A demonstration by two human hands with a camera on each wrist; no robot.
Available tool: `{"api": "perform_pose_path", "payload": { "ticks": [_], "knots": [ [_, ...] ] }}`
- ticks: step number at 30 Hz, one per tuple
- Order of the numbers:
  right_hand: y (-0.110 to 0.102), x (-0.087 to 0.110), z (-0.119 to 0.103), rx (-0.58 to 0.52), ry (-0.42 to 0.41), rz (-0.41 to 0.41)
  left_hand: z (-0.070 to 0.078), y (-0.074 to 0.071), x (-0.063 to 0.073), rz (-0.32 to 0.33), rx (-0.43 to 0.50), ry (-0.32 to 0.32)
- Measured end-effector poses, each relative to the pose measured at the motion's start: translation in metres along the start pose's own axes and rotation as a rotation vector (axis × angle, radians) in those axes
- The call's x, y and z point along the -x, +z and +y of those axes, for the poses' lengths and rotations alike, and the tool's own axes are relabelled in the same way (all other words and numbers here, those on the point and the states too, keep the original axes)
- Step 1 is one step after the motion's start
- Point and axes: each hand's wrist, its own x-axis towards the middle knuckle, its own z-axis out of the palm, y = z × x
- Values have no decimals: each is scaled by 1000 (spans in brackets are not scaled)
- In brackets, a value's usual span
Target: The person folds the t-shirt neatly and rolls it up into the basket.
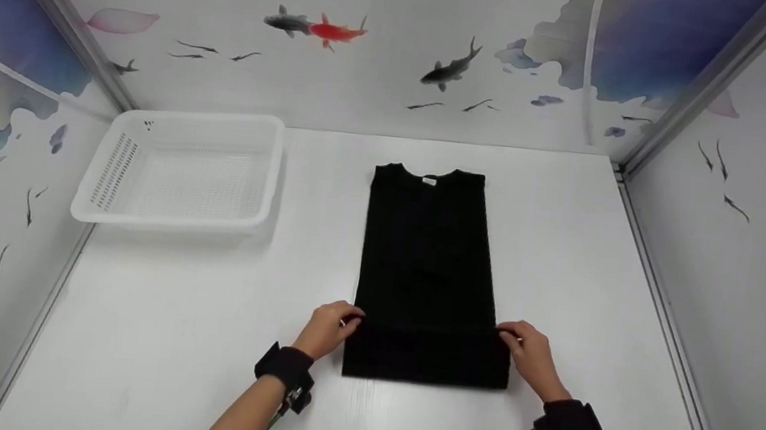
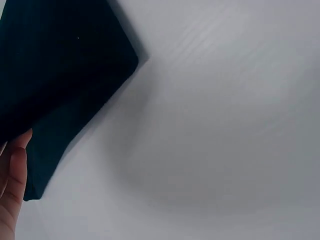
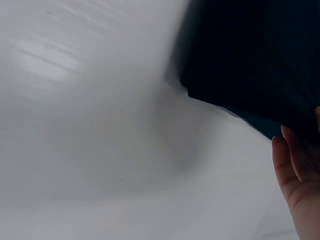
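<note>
A black shirt (image 1: 425, 256) lies on the white table, its sides tucked into a narrow panel and its neckline with a pale label (image 1: 428, 181) at the far end. The near end is folded back on itself as a band (image 1: 426, 357). My left hand (image 1: 330, 328) pinches the left corner of the band's upper edge; the right hand (image 1: 527, 350) pinches the matching right corner. In the left wrist view, the fingers (image 2: 17, 172) meet the dark cloth (image 2: 65, 55). In the right wrist view, the fingers (image 3: 284, 162) are at the cloth's edge (image 3: 240, 107).
A white perforated plastic basket (image 1: 202, 184) stands at the table's far left, with nothing in it. White panels printed with fish and petals (image 1: 374, 99) rise along the back and both sides. Bare white table (image 1: 586, 267) extends right of the shirt.
</note>
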Motion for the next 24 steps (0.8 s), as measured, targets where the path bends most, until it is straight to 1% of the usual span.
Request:
{"api": "perform_pose_path", "payload": {
  "ticks": [2,5,10,15,17,19,21,24],
  "knots": [
    [5,-6,2,-15,54,-22,-4,5,-5,-12,-18,-41],
    [12,-12,4,-14,101,-60,-7,10,-11,-28,-60,-78],
    [21,-17,9,63,79,-105,-12,15,-15,-33,-140,-85],
    [29,-21,11,116,57,-121,-16,22,-15,-29,-179,-97],
    [32,-21,12,143,26,-106,-18,24,-15,-7,-192,-88],
    [34,-21,13,173,-19,-72,-20,27,-13,31,-206,-65],
    [35,-19,14,192,-79,-19,-20,29,-10,79,-214,-38],
    [33,-12,15,205,-186,72,-19,31,-1,153,-241,26]
  ]
}}
